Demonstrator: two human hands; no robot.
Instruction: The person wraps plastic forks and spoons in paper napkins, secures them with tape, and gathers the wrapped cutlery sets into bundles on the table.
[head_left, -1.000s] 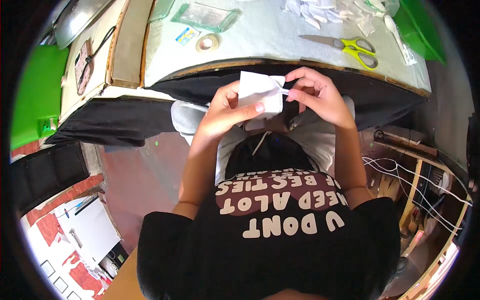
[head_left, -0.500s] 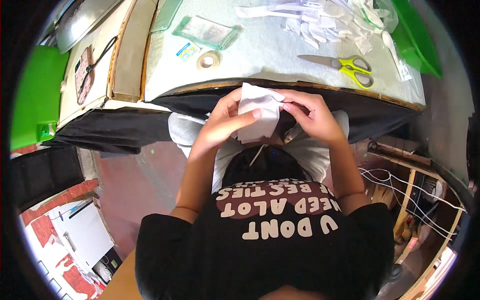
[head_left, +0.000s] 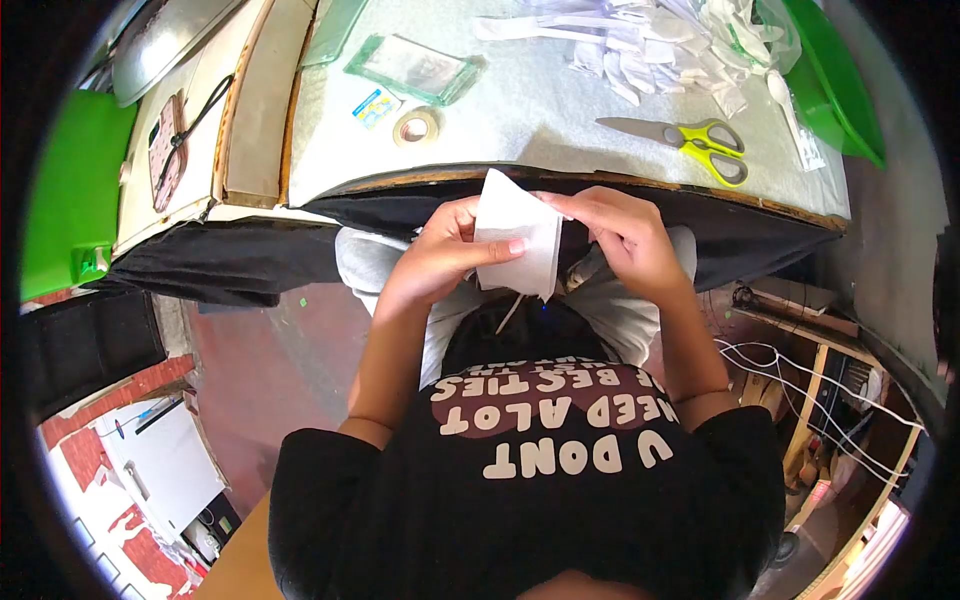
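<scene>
A white folded paper or tissue (head_left: pixel 518 240) is held above my lap, just off the table's front edge. My left hand (head_left: pixel 440 252) grips its left side, the thumb lying across the front and the fingers behind. My right hand (head_left: pixel 625 235) pinches the upper right edge of the paper between thumb and fingers. On the table beyond lie green-handled scissors (head_left: pixel 690 137), a roll of tape (head_left: pixel 415 127), a small blue and yellow packet (head_left: pixel 375 107) and a clear greenish plastic packet (head_left: pixel 418 68).
White paper pieces (head_left: pixel 640 55) are heaped at the back of the table (head_left: pixel 500 135). A green basin (head_left: pixel 825 90) and a white plastic spoon (head_left: pixel 785 105) are at the right. A phone (head_left: pixel 165 155) lies at the left; white cables (head_left: pixel 800 390) hang lower right.
The paper has opened out flatter and its right-hand fold no longer sticks out. My right hand has shifted along its edge. The view has tilted, so the table appears lower.
</scene>
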